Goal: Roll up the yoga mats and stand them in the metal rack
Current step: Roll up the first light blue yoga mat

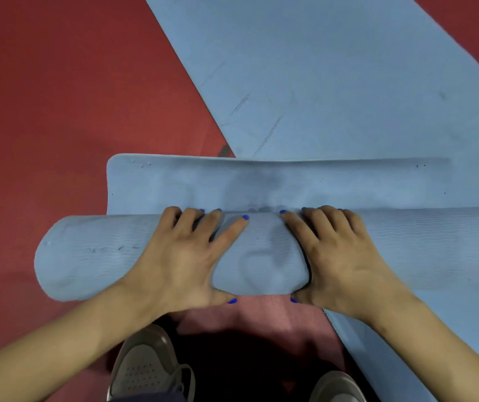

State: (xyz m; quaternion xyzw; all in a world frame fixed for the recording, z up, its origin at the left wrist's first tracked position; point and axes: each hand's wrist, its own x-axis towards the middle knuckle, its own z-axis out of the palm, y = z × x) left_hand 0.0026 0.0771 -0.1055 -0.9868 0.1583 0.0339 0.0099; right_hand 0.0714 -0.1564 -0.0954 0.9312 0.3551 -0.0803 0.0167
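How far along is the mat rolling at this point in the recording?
Done: most of one blue mat is wound into a thick roll on the red floor. In hand: the left hand and right hand grip the roll, with a short flat tail still unrolled. Left: finishing it, rolling the second blue mat lying flat beyond, and racking; no rack is in view.

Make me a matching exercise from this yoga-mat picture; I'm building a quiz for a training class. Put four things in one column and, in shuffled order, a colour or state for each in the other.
Things:
1. rolled mat
2. flat mat
3. floor
4. shoe

Colours or states:
A. red
B. grey, at the bottom of the view
C. blue, lying unrolled farther away
D. blue, gripped by the left hand and right hand

Pairs: 1-D, 2-C, 3-A, 4-B
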